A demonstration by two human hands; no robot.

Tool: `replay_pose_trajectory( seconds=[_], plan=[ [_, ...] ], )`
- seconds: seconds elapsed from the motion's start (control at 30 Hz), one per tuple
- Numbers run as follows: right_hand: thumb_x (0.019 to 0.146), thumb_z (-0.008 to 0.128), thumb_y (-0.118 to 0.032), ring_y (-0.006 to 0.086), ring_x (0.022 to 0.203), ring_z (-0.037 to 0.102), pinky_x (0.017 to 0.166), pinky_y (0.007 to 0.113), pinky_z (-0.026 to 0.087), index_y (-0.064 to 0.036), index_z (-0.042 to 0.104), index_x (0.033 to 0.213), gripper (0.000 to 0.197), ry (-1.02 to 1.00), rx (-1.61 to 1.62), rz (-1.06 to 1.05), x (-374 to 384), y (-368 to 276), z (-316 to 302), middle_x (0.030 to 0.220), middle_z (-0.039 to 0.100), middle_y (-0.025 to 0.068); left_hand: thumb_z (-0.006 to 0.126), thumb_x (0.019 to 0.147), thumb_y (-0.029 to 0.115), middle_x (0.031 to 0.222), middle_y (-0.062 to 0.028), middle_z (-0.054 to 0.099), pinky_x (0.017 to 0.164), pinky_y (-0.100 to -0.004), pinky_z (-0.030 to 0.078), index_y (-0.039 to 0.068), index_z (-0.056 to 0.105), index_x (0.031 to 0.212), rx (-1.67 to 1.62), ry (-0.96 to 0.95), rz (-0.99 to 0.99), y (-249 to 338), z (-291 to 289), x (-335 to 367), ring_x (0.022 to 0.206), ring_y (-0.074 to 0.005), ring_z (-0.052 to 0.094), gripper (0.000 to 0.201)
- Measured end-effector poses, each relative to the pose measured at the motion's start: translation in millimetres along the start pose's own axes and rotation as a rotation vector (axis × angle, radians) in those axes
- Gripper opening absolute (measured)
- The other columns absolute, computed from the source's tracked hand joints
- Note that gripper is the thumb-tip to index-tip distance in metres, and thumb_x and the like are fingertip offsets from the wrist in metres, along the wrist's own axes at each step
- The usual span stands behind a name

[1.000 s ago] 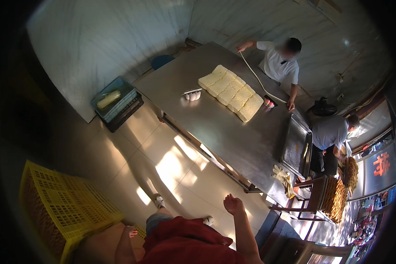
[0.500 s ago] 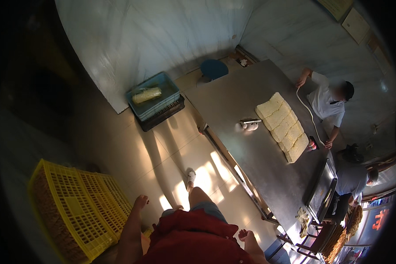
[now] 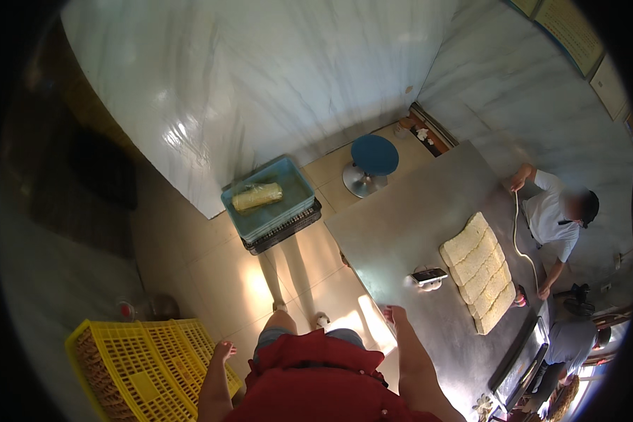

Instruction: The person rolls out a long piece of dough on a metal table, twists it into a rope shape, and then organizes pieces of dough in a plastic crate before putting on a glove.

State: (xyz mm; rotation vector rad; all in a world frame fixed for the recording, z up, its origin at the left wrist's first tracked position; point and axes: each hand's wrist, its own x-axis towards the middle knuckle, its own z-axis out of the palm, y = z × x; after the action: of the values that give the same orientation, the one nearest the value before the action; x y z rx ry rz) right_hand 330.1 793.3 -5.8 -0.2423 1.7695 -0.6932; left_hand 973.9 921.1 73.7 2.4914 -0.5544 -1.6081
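My left hand (image 3: 225, 350) hangs by my side, next to a yellow plastic basket (image 3: 155, 352), its fingers loosely bent and apart with nothing in them. On the other side, my right hand (image 3: 395, 314) swings by the near edge of the metal table (image 3: 394, 232). Its fingers look loose, and it holds nothing that I can see. On that table lies a pale dough slab (image 3: 478, 273) divided into several pieces. A phone (image 3: 429, 276) rests on a small light-coloured holder beside the slab.
Across the table a person (image 3: 552, 211) stretches a long dough rope (image 3: 519, 232); another person (image 3: 570, 344) bends near a dark tray (image 3: 520, 366). Ahead, a blue crate (image 3: 274, 183) holding a wrapped pale roll (image 3: 257, 197) sits on a black crate (image 3: 285, 228). A blue round stool (image 3: 375, 155) stands beyond.
I have stepped forward, with the other foot in front. My right hand has swung forward to the table's edge. Crates, stool and dough slab appear lower and further right in view.
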Motion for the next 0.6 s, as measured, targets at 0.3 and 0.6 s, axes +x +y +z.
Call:
replay_pose_trajectory(
  seconds=[0.3, 0.6],
  plan=[
    [0.099, 0.046, -0.027, 0.0130, 0.086, 0.065, 0.079, 0.027, 0.049, -0.0037, 0.062, 0.117, 0.034, -0.337, -0.008, -0.389, 0.0, -213.1, 199.4, 0.096, 0.069, 0.0067, 0.045, 0.101, 0.025, 0.111, -0.0123, 0.067, 0.088, -0.0413, 0.052, 0.002, 0.056, 0.118, 0.234, -0.219, -0.322, 97.1, -89.1, 69.7, 0.101, -0.0249, 0.066, 0.030],
    [0.095, 0.047, -0.025, 0.0213, 0.079, 0.068, 0.069, 0.035, 0.051, -0.0069, 0.064, 0.111, 0.029, 0.239, 0.094, 0.333, -58.1, -17.6, 179.3, 0.094, 0.071, 0.0104, 0.053, 0.096, 0.027, 0.090, -0.0075, 0.071, 0.071, -0.0348, 0.054, 0.005, 0.066, 0.100, 0.276, 0.032, 0.160, 363.6, -158.2, 249.3, 0.081, -0.0213, 0.069, 0.026]
  ],
)
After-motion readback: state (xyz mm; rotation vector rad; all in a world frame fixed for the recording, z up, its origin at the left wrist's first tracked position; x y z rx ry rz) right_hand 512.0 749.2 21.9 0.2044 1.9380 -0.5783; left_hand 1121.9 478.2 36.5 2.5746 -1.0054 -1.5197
